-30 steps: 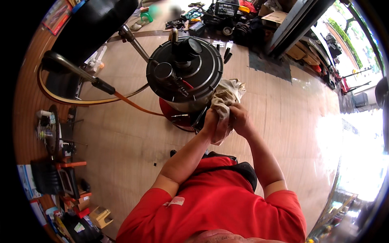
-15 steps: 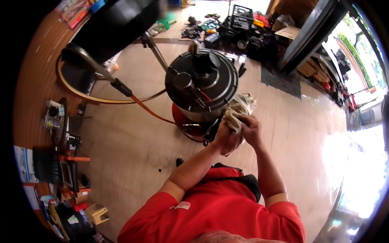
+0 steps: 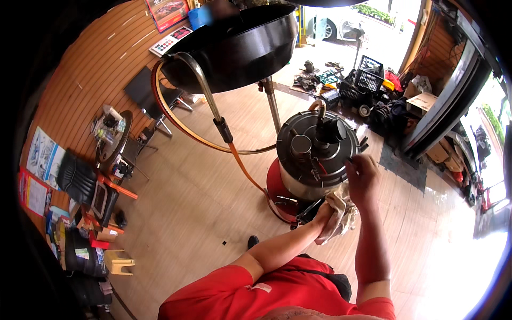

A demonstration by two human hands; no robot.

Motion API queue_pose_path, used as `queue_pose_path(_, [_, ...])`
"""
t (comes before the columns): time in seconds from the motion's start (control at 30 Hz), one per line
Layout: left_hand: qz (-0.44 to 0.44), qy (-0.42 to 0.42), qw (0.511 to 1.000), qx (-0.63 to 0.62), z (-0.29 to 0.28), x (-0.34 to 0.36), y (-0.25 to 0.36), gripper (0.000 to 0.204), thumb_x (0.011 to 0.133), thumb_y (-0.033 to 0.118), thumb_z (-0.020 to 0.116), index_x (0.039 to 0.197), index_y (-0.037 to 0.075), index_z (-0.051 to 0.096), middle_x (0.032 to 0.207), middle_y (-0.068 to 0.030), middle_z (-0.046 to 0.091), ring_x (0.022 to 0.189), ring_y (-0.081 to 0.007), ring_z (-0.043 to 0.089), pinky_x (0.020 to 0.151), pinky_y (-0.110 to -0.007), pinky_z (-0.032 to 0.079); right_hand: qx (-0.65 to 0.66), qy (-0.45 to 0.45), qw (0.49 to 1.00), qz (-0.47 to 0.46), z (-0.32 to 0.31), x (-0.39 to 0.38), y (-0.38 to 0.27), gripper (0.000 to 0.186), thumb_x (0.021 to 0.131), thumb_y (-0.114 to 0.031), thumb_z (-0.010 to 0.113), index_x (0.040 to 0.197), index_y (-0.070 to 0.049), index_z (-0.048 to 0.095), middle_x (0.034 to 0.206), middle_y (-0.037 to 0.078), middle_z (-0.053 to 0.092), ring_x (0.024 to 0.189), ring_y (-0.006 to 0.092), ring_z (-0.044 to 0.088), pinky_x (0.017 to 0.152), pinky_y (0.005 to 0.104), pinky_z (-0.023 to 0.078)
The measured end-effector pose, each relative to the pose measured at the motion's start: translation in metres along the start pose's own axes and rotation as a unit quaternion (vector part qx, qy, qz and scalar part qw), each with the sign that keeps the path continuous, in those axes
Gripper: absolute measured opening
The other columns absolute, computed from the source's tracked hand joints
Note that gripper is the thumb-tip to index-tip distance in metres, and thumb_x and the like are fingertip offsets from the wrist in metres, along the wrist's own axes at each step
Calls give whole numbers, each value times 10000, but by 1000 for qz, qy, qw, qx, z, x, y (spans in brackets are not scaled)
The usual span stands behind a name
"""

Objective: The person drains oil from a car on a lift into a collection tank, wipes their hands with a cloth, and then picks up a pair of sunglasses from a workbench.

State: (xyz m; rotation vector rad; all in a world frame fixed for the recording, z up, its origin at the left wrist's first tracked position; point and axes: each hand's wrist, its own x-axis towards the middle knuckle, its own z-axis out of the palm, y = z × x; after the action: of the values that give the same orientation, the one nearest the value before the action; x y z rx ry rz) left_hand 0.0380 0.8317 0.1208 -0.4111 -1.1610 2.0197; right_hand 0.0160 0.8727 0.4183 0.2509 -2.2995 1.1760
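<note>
My left hand [image 3: 323, 218] grips a crumpled beige cloth [image 3: 338, 209] low at the right front of a round machine with a black lid [image 3: 288, 162], a steel body [image 3: 296, 181] and a red base [image 3: 273, 189]. My right hand [image 3: 364, 176] is raised at the lid's right edge, fingers curled; what they hold, if anything, I cannot make out. On the lid are black caps [image 3: 301, 145] and fittings. An orange hose [image 3: 242, 170] runs from a bent steel pipe [image 3: 210, 101] down toward the machine's base.
A large black basin [image 3: 229, 53] stands on a pole [image 3: 272, 106] above. Chairs [image 3: 74, 178], a round table [image 3: 120, 122] and a yellow stool [image 3: 118, 262] line the left. Crates [image 3: 369, 72] and clutter lie at the back, near a dark post [image 3: 440, 117] on the right.
My right hand has left the cloth and moved up to the lid's edge; my left hand keeps the cloth. The view has swung, so more basin and wall show and the machine sits lower right.
</note>
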Motion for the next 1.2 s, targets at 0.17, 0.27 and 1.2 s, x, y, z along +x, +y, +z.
queue_pose_path(0.17, [100, 53, 951, 287, -17, -4, 31, 245, 918, 314, 402, 926, 128, 561, 819, -48, 604, 672, -165, 588, 578, -313, 502, -75, -24, 997, -9, 40, 28, -5, 116, 777, -116, 663, 829, -24, 616, 816, 147, 603, 734, 330, 594, 651, 391, 469])
queue_pose_path(0.27, [89, 188, 857, 472, 79, -9, -131, 288, 951, 376, 363, 900, 162, 549, 778, -26, 593, 639, -173, 580, 525, -311, 476, -92, 2, 996, 10, 33, 25, 26, 123, 780, -142, 667, 823, -39, 615, 821, 135, 605, 752, 338, 595, 652, 398, 472])
queue_pose_path(1.2, [242, 157, 550, 784, 22, 29, -78, 310, 883, 148, 583, 1168, 50, 508, 995, -38, 591, 891, -107, 562, 769, -239, 480, 197, -22, 933, 302, 28, -183, 195, 415, 914, -343, 473, 1167, -22, 544, 1116, 158, 547, 1035, 240, 531, 844, 361, 436])
